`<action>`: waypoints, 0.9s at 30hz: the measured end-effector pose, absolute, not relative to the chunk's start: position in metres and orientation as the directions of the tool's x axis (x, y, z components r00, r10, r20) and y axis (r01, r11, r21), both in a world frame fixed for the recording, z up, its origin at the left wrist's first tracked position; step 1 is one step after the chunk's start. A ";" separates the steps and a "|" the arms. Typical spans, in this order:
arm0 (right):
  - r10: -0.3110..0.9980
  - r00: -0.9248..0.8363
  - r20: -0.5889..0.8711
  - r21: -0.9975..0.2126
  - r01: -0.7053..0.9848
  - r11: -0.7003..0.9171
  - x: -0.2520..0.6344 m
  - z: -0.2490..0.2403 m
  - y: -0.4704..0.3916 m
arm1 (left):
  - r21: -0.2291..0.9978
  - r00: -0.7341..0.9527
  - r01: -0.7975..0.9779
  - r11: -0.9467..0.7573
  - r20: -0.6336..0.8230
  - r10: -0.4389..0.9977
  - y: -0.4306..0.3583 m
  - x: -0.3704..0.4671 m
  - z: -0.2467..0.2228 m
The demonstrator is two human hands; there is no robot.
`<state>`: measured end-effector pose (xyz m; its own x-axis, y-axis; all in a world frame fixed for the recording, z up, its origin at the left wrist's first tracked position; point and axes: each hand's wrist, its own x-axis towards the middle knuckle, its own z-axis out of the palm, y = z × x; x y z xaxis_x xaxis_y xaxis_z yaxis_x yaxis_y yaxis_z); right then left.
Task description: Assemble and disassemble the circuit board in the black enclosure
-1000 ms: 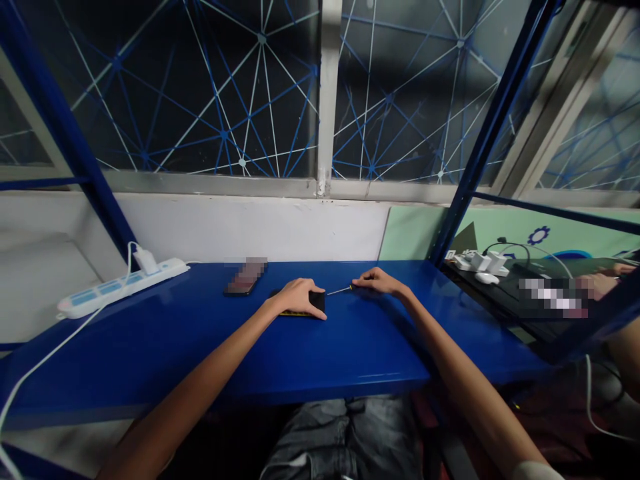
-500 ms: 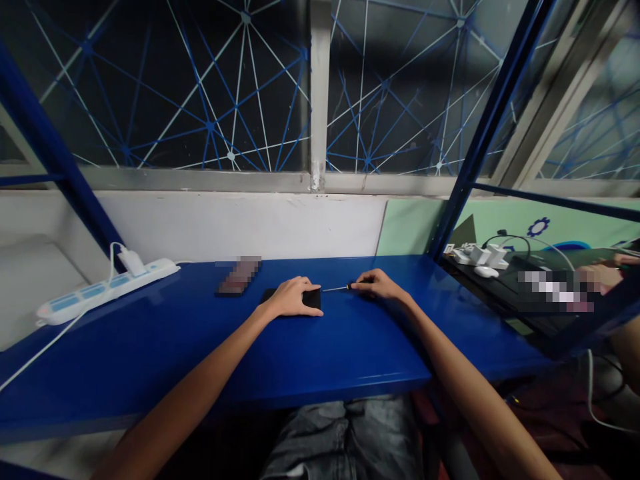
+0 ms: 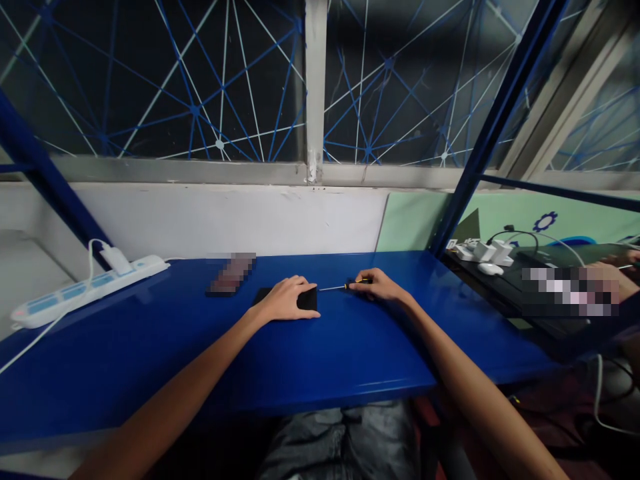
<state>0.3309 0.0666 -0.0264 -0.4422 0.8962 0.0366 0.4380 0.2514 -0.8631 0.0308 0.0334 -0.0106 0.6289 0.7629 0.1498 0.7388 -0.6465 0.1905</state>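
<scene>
A flat black rectangular object (image 3: 307, 301) lies on the blue table. My left hand (image 3: 287, 299) spans it from above, thumb and fingers gripping across its two long sides, so much of it is hidden under the palm. My right hand (image 3: 379, 285) pinches the black and yellow handle of a screwdriver (image 3: 332, 289). Its thin metal shaft points left, held low and nearly level. The tip is at or very near the right edge of the black object; whether it touches I cannot tell.
Left of my hands lies a blurred-out phone-like object (image 3: 231, 275). A white power strip (image 3: 90, 291) with a plugged-in charger is at the far left. Right of the blue post (image 3: 480, 140), white chargers (image 3: 493, 252) and cables lie near another person's hand (image 3: 607, 280). The table's front edge (image 3: 350, 399) is near my lap.
The camera view has shifted slightly. More of the screwdriver's yellow-marked handle shows in my right hand. Both hands keep nearly the same place relative to the black object.
</scene>
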 end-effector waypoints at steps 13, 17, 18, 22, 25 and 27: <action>0.896 -0.404 0.187 -0.788 0.482 0.382 0.330 -0.044 0.062 | 0.188 0.645 0.710 -0.679 0.215 0.733 0.029 0.027 -0.020; 0.925 -0.370 0.086 -0.883 0.401 0.243 0.331 -0.051 0.062 | 0.204 0.650 0.698 -0.686 0.221 0.727 0.027 0.027 -0.021; 0.931 -0.361 0.057 -0.889 0.405 0.211 0.331 -0.051 0.062 | 0.206 0.651 0.694 -0.690 0.229 0.724 0.027 0.027 -0.021; 0.919 -0.381 0.096 -0.806 0.512 0.296 0.331 -0.041 0.061 | 0.187 0.653 0.690 -0.699 0.257 0.713 0.027 0.027 -0.023; 0.904 -0.398 0.159 -0.724 0.576 0.381 0.331 -0.036 0.061 | 0.173 0.649 0.698 -0.695 0.257 0.716 0.026 0.027 -0.022; 0.895 -0.402 0.194 -0.738 0.541 0.403 0.332 -0.037 0.062 | 0.169 0.646 0.705 -0.689 0.249 0.721 0.026 0.027 -0.021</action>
